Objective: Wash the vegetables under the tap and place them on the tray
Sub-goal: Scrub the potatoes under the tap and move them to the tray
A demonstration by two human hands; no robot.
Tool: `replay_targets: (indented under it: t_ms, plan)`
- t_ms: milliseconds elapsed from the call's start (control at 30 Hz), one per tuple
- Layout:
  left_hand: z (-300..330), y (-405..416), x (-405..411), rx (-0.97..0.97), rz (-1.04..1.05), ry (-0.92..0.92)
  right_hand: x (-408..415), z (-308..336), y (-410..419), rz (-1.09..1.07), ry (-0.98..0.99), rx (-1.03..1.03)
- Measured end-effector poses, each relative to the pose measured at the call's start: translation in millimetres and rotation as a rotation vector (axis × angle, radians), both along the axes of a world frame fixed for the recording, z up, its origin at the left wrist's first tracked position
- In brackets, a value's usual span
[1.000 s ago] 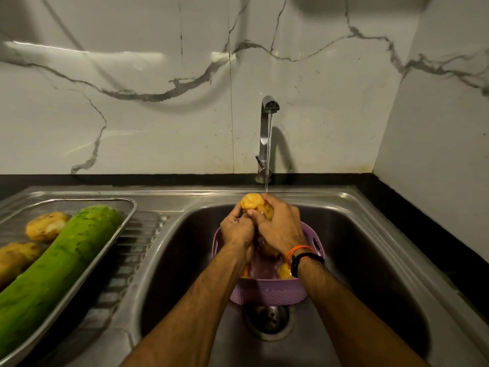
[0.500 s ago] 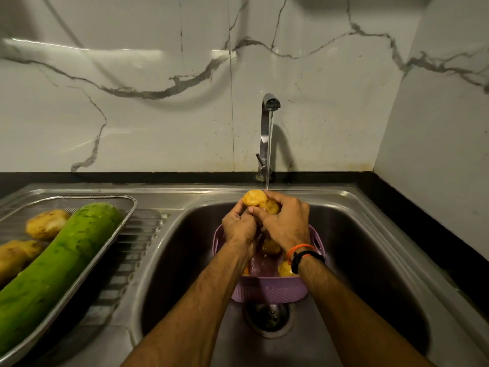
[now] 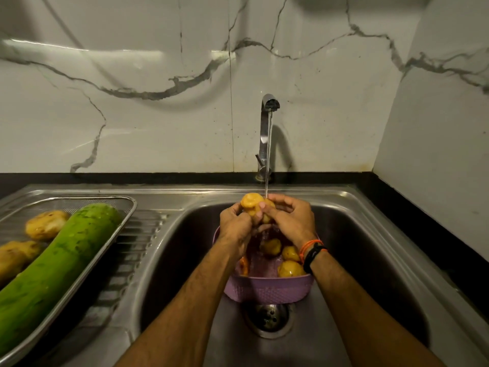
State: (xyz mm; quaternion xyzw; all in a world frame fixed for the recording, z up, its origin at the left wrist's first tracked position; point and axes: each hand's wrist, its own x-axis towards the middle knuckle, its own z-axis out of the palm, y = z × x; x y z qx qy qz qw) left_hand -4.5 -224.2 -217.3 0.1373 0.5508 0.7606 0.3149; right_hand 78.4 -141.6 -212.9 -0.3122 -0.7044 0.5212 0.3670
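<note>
Potato in hand [image 3: 253,207]: I hold it over the purple basket [image 3: 267,288], under the stream from the tap [image 3: 267,133].
Left hand [image 3: 235,226]: fingers curled round the potato's left side.
Right hand [image 3: 292,221]: fingers wrapped over its right side, thumb pressing on top.
Doing it well: I should turn it under the water and rub every face, gripping firmly since wet skin is likely slippery.
Sink [image 3: 370,234]: basket sits over the drain.
Tray [image 3: 124,223]: left, on the drainer, already crowded by a long green gourd [image 3: 58,263] and washed potatoes [image 3: 45,225]; little room is left at its far end.
Unwashed potatoes [image 3: 288,260]: several wait in the basket.
</note>
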Motion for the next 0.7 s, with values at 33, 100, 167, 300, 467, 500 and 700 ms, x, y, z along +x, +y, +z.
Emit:
replay_targets:
  t_ms: [33,100,167,300,467,500,700]
  plan:
    - [0,-1,0,-0.042,-0.024,0.069,0,0,1,0.002,-0.008,-0.001]
    - [0,-1,0,-0.096,-0.068,0.165,0,-3,3,0.025,-0.058,0.015]
    - [0,-2,0,-0.102,-0.105,0.243,-2,-8,5,0.044,-0.07,-0.005]
    - [2,-6,-2,-0.107,-0.057,0.387,-3,-5,7,0.077,0.091,-0.307]
    - [0,-2,1,-0.151,-0.087,0.587,-5,-3,-1,0.13,0.241,-0.687]
    - [-1,-1,4,-0.157,-0.068,0.629,-6,-5,-2,0.147,0.288,-0.728]
    - [-1,5,22,-0.102,0.32,0.735,-17,-12,-4,0.151,0.513,-0.921]
